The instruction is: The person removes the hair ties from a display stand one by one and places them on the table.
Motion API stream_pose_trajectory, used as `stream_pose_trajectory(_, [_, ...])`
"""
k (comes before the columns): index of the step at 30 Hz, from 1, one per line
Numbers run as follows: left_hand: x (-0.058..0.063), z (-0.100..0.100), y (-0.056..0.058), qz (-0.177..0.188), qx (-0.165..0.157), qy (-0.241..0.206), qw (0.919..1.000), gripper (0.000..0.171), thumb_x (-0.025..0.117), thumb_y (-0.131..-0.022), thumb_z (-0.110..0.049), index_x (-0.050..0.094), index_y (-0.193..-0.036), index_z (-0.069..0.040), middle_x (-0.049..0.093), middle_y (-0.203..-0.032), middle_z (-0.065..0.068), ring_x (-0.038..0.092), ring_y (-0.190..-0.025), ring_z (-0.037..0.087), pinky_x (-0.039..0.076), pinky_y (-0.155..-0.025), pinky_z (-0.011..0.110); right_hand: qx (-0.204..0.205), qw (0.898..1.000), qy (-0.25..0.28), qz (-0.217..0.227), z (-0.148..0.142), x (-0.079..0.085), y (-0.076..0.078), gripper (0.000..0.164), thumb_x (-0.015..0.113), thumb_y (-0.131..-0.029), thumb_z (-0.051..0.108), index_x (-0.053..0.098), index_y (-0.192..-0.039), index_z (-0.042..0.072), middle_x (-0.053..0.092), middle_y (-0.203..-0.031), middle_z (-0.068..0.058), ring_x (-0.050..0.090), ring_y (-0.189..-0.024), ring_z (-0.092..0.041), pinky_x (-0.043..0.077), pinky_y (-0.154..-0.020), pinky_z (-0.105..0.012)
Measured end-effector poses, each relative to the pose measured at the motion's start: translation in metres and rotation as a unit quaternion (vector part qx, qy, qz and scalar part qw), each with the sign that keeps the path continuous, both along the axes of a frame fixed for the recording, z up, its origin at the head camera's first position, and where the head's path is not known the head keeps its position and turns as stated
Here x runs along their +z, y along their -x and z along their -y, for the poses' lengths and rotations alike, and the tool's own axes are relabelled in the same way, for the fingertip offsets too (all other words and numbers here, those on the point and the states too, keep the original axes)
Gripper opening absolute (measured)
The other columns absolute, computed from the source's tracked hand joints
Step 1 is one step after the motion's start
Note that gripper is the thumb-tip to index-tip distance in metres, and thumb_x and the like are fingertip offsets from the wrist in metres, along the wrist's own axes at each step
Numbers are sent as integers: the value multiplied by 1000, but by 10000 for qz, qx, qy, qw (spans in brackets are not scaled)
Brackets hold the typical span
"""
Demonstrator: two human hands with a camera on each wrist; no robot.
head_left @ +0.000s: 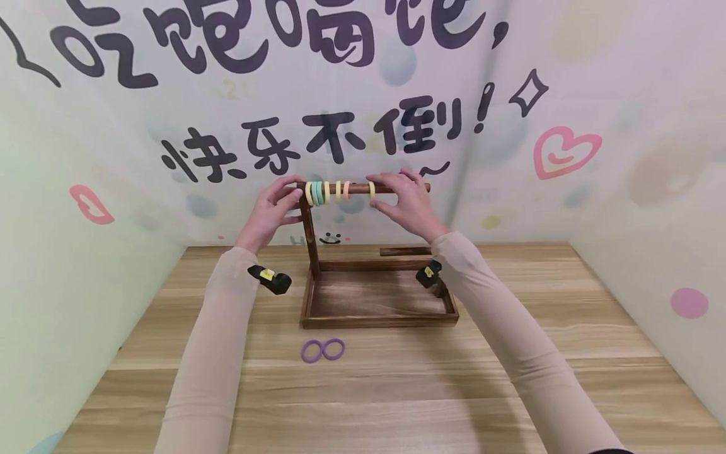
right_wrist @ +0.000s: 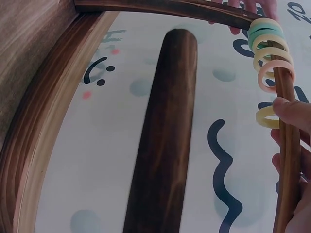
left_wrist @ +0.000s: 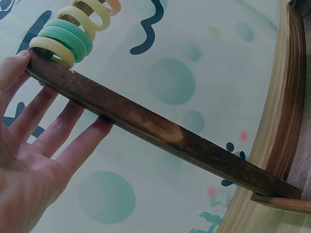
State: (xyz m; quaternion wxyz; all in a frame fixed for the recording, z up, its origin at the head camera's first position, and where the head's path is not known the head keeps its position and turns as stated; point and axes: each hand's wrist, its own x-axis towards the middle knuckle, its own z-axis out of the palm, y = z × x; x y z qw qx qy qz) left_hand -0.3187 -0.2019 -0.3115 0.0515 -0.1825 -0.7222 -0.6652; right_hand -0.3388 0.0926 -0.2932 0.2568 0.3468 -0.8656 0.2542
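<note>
- Wood bench below the fingers, lettered wall behind
- Tray's under them too, purple rings in front
- Right hand pinches a yellow ring on the bar
- Left hand's fingers grip the post, more rings beside them

The tray and the post at its left are dark brown wood, streaked with grain and smooth with a low sheen; the post shows a paler patch. The bar and the peg at the right look like the same wood, rounded and faintly glossy. The pastel rings and near purple rings look matt, plastic or rubber. The table has a smooth wood-grain surface. Both sleeves are matt, wrinkled cloth.
</note>
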Motion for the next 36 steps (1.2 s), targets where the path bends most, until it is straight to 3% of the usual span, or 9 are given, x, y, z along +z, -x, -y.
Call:
stream_pose_trajectory(9, [0,-1,0,2,26,0,10000,31,55,-100,-23,54,-130,-16,50,-131,24,60,-105,28,51,-89,50,-70,9999,111,20,0,1,-1,45,74,-87,23,62,-127,6,66,-118,-7,59,-106,-22,21,-111,-37])
stream_pose_trajectory(24, [-2,-2,0,52,36,-3,10000,32,55,-100,-24,53,-130,-16,50,-132,23,60,-105,29,51,-89,50,344,9971,499,-453,-15,3,-1,42,76,-84,14,64,-121,0,68,-113,-12,59,-105,-27,32,-102,-44])
stream_pose_trajectory(36, [-2,-1,1,62,64,75,9999,34,55,-100,-25,51,-133,-15,49,-132,23,59,-106,30,50,-91,52,429,9968,586,-340,-35,0,1,40,75,-85,12,63,-120,-4,67,-114,-14,60,-103,-29,33,-102,-44])
